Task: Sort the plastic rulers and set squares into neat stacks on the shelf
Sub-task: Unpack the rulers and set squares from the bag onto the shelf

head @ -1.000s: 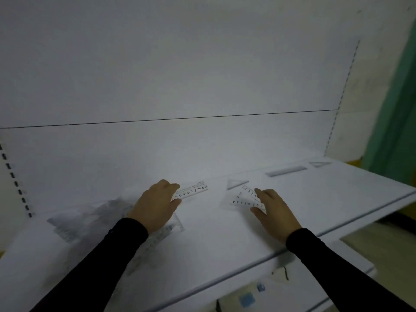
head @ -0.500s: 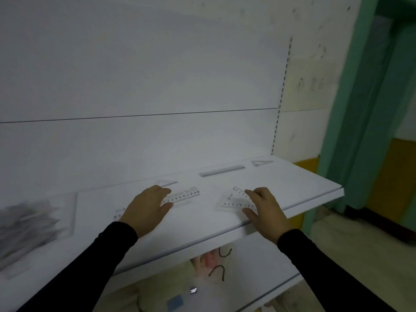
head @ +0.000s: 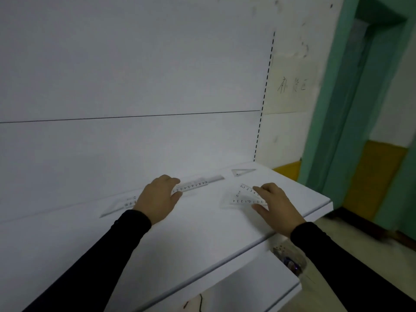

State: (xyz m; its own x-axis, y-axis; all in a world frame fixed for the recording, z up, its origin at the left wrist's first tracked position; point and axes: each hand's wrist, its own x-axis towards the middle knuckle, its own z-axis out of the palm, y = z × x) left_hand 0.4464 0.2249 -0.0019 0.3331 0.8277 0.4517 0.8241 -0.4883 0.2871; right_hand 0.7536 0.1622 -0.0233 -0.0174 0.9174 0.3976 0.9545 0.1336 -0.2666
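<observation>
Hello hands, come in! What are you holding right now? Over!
Left hand grips clear ruler. Right hand pinches set square. Both low over shelf. Path clear.

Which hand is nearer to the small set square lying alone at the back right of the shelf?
The right hand. It holds another set square just in front of the small set square; the left hand holds a ruler farther to the left.
</observation>
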